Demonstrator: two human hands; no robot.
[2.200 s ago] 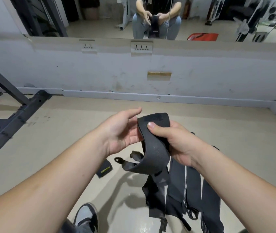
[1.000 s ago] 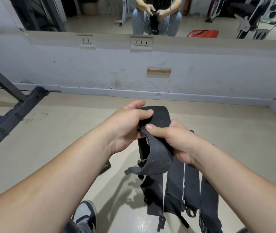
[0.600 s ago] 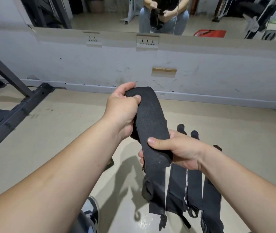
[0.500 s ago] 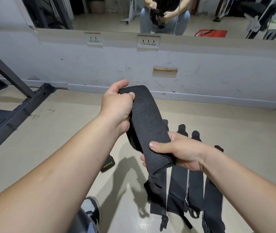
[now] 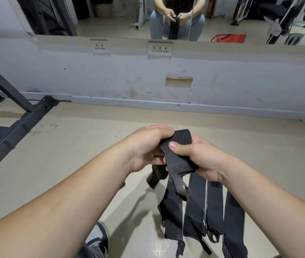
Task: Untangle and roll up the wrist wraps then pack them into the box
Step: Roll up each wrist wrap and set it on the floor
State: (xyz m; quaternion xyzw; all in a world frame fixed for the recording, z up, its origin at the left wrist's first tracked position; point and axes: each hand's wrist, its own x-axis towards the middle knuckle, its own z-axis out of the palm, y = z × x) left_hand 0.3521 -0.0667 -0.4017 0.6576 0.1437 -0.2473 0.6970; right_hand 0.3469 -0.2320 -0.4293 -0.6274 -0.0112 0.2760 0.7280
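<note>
Head: L grip [image 5: 146, 148], R grip [image 5: 201, 158] hold one wrist wrap [image 5: 177, 162].

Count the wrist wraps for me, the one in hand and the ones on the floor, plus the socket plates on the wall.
Held wrist wrap: 1
Wrist wraps lying loose: 3
Wall socket plates: 2
Total: 6

Head-worn wide-angle view, forward and down, close above left hand [image 5: 148, 148] and right hand [image 5: 201, 157], mirrored wall [image 5: 110, 81] beyond.

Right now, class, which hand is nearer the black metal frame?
Left. The left hand grips the wrist wrap on its side facing the black metal frame; the right hand is farther.
</note>
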